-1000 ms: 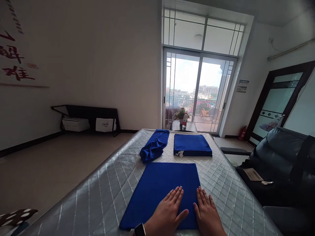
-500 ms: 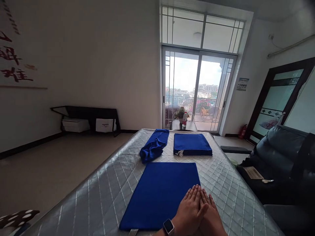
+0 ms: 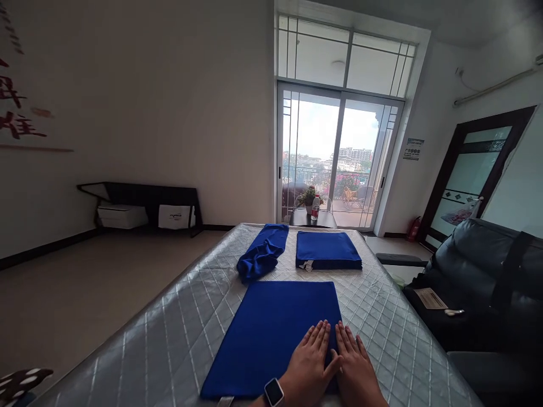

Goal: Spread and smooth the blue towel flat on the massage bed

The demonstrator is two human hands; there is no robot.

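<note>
A flat blue cloth (image 3: 271, 333) lies spread on the quilted silver mattress, with a white tag at its near edge. My left hand (image 3: 311, 356), with a watch on its wrist, rests flat on the right part of this cloth, fingers stretched out. Beside it, my right hand (image 3: 355, 359) lies flat along the cloth's right edge, its fingers also straight. The thumbs meet or overlap between the two hands. Farther off are a neat stack of folded blue cloths (image 3: 328, 249) with white tags and a crumpled blue cloth (image 3: 262, 254) to its left.
The mattress (image 3: 169, 333) fills the middle foreground. To the right stands a black sofa (image 3: 487, 271) with a brown card on it. Beyond the far end, a small table (image 3: 324, 219) holds a plant and a bottle (image 3: 315, 208). A low black rack (image 3: 153, 195) stands at the left wall.
My hands have moved apart slightly; the left has shifted left and flattened onto the cloth, while the right has flattened by the cloth's edge. The view has shifted a little.
</note>
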